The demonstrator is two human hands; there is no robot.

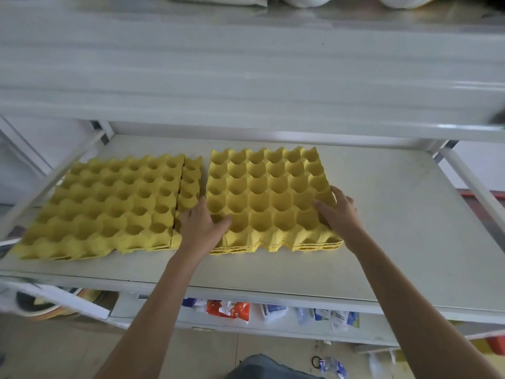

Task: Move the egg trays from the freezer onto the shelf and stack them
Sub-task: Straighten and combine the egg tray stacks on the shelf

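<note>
Reaching forward from the near edge, both bare forearms extend over the white shelf (382,214). Left hand (202,225): fingers curled round the near left corner of the right-hand tray stack (270,198), thumb lying across a cup. Right hand (338,212): fingers spread and bent over the stack's near right corner, thumb pressed on the top tray.

Right-hand tray stack: yellow moulded-pulp egg trays, several nested (layered edges visible along the near side), cups empty, resting mid-shelf.

Left-hand tray stack (109,203): same yellow trays, cups empty, lying on the shelf's left part; top tray shifted left, so a strip of a lower tray (190,184) shows along its right side, just beside the other stack.

Lower shelf (246,326), near: assorted packets (228,310) in red, white and blue (contents unreadable).

Upper shelf (246,77), far: white, underside blurred.
</note>
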